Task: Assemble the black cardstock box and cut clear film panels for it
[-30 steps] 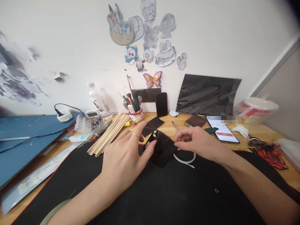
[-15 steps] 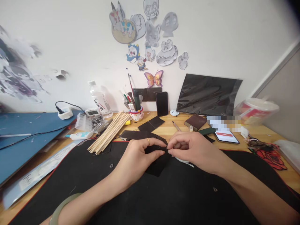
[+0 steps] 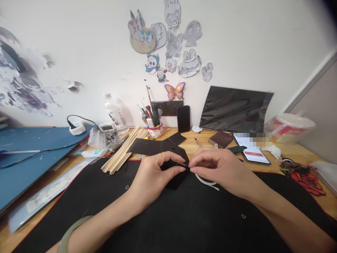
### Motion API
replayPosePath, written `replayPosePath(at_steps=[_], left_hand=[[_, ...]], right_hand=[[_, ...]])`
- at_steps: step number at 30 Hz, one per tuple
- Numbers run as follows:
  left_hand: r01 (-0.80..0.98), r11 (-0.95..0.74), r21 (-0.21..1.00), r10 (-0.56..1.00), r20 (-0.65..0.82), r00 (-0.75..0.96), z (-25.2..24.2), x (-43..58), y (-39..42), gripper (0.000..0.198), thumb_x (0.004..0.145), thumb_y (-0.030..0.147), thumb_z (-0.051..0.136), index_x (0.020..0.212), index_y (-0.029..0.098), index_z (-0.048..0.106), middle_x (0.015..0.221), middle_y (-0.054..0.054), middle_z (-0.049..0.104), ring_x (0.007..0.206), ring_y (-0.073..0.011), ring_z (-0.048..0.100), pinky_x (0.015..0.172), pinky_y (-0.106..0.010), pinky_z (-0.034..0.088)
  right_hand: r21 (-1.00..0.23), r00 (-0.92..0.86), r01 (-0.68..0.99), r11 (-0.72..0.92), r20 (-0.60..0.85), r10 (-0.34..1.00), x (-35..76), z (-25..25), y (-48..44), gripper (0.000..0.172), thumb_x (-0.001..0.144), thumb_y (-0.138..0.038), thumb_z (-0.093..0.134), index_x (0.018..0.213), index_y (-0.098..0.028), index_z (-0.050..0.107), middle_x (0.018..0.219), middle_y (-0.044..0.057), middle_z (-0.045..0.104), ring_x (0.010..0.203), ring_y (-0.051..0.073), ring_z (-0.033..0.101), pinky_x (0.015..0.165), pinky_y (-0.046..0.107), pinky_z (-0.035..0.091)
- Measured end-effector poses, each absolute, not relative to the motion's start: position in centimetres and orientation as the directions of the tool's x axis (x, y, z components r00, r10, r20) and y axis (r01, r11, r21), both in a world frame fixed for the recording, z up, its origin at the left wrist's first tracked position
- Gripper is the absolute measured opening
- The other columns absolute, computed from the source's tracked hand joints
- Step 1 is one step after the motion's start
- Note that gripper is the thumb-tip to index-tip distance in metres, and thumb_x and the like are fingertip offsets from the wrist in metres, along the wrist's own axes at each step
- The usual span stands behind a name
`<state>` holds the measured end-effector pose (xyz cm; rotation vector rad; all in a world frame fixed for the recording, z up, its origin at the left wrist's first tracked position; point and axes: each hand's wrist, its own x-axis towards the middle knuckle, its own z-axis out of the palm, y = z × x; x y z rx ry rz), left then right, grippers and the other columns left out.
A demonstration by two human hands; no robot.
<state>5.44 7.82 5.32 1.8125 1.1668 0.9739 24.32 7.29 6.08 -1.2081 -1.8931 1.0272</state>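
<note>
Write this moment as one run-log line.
left hand: pinching black sheet with cut holes | right hand: at its edge, hold unclear | nearby: white cord, wooden sticks | surface: black mat

Mat on counter; L hand & R hand over mat, card behind L hand. Sticks to L, bottle behind sticks, pen cup R of bottle, phone R of cup.

Left hand and right hand nearly fingertip to fingertip, pinched at a holed black card over a black mat. White cord by the right. Wooden sticks, water bottle, pen cup along the bench.
</note>
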Motion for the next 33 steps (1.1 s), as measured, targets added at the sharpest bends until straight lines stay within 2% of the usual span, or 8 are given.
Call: replayPosePath(at_steps=[7, 11, 16, 18, 20, 23, 28, 33], left_hand=[[0.209, -0.291, 0.934, 0.949, 0.255, 0.185, 5.8, 5.4, 7.5, 0.008, 0.066, 0.022, 0.071, 0.074, 0.02, 0.068, 0.073, 0.004, 0.069, 0.066, -0.01, 0.062, 0.063, -0.017, 0.049], [0.079, -0.305, 0.949, 0.944, 0.29, 0.159, 5.5, 5.7, 7.3, 0.008, 0.065, 0.018, 0.072, 0.072, 0.021, 0.068, 0.072, 0.005, 0.07, 0.065, -0.0082, 0.062, 0.059, -0.013, 0.048], [0.156, -0.373, 0.914, 0.92, 0.343, 0.19, 4.5, 6.5, 7.7, 0.005, 0.073, 0.022, 0.066, 0.077, 0.019, 0.067, 0.079, 0.001, 0.071, 0.073, -0.0122, 0.065, 0.067, -0.018, 0.05], [0.401, -0.457, 0.794, 0.888, 0.382, 0.256, 4.2, 6.7, 7.9, 0.024, 0.078, 0.026, 0.059, 0.102, 0.02, 0.063, 0.088, -0.004, 0.07, 0.079, -0.0176, 0.065, 0.072, -0.026, 0.051], [0.689, -0.488, 0.536, 0.87, 0.366, 0.331, 4.1, 6.9, 7.9, 0.053, 0.081, 0.031, 0.054, 0.13, 0.018, 0.041, 0.086, -0.009, 0.07, 0.075, -0.0239, 0.066, 0.068, -0.035, 0.051], [0.87, -0.453, 0.193, 0.868, 0.318, 0.381, 4.3, 7.1, 7.3, 0.071, 0.082, 0.035, 0.051, 0.139, 0.01, 0.017, 0.078, -0.012, 0.069, 0.067, -0.028, 0.065, 0.056, -0.037, 0.051], [0.868, -0.497, 0.02, 0.802, 0.393, 0.45, 4.5, 7.8, 6.0, 0.05, 0.085, 0.032, 0.045, 0.13, 0.009, 0.039, 0.089, -0.012, 0.067, 0.079, -0.026, 0.064, 0.058, -0.032, 0.051], [0.885, -0.454, -0.101, 0.8, 0.391, 0.455, 2.9, 8.9, 5.8, 0.041, 0.083, 0.024, 0.049, 0.12, 0.006, 0.049, 0.101, -0.021, 0.063, 0.079, -0.028, 0.064, 0.055, -0.031, 0.051]], right_hand=[[-0.885, -0.3, 0.369, 0.285, 0.177, 0.937, 24.3, 6.5, 7.1, 0.017, 0.07, -0.027, 0.066, 0.084, -0.022, 0.058, 0.117, 0.004, 0.052, 0.093, 0.017, 0.06, 0.084, 0.032, 0.049], [-0.912, -0.317, 0.298, 0.281, 0.183, 0.931, 24.4, 6.0, 7.2, 0.026, 0.069, -0.032, 0.069, 0.089, -0.026, 0.053, 0.139, 0.001, 0.035, 0.124, 0.023, 0.039, 0.103, 0.038, 0.033], [-0.949, -0.384, 0.228, 0.218, 0.118, 0.916, 24.8, 5.0, 8.1, 0.032, 0.068, -0.029, 0.069, 0.091, -0.027, 0.046, 0.14, 0.002, 0.033, 0.118, 0.023, 0.046, 0.1, 0.042, 0.036], [-0.96, -0.37, 0.179, 0.214, 0.136, 0.919, 25.2, 4.4, 8.8, 0.034, 0.068, -0.026, 0.069, 0.092, -0.026, 0.045, 0.136, 0.004, 0.037, 0.115, 0.023, 0.049, 0.098, 0.041, 0.039], [-0.979, -0.321, 0.101, 0.178, 0.137, 0.937, 25.7, 3.5, 9.6, 0.039, 0.066, -0.025, 0.07, 0.096, -0.026, 0.043, 0.129, 0.006, 0.045, 0.112, 0.023, 0.051, 0.096, 0.041, 0.041], [-0.996, -0.209, 0.013, 0.085, 0.08, 0.975, 26.4, 1.9, 10.7, 0.047, 0.066, -0.026, 0.071, 0.102, -0.026, 0.041, 0.115, 0.006, 0.055, 0.105, 0.022, 0.055, 0.093, 0.041, 0.042], [-0.985, -0.002, -0.073, 0.157, 0.158, 0.987, 26.6, -2.3, 11.7, 0.061, 0.059, -0.031, 0.074, 0.111, -0.029, 0.041, 0.126, 0.005, 0.045, 0.111, 0.021, 0.051, 0.092, 0.035, 0.042], [-0.941, -0.044, 0.224, 0.255, 0.252, 0.967, 26.1, -5.8, 11.9, 0.065, 0.062, -0.043, 0.065, 0.115, -0.028, 0.031, 0.126, 0.011, 0.044, 0.108, 0.024, 0.054, 0.09, 0.041, 0.044]])
